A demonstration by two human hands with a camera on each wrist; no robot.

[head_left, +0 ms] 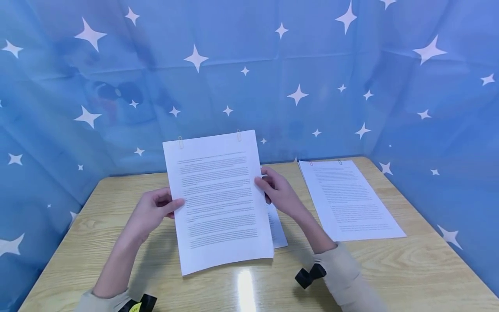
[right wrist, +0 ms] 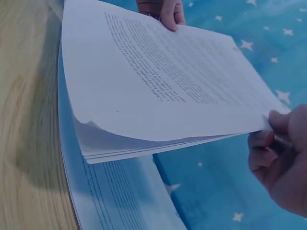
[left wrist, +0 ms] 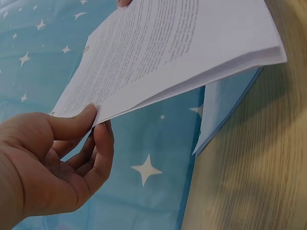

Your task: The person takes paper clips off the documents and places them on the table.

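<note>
A stack of printed paper is held up off the table, tilted, with two paper clips along its top edge. My left hand pinches its left edge, thumb on the front and fingers behind. At the opposite edge, my right hand pinches it the same way. In the right wrist view the lower corner of the stack shows several sheets slightly fanned apart. Partly hidden behind the raised stack, more printed paper lies on the table.
Another printed stack lies at the right of the wooden table, with two clips at its top. A blue curtain with white stars hangs behind and at both sides. Black bands are on both wrists.
</note>
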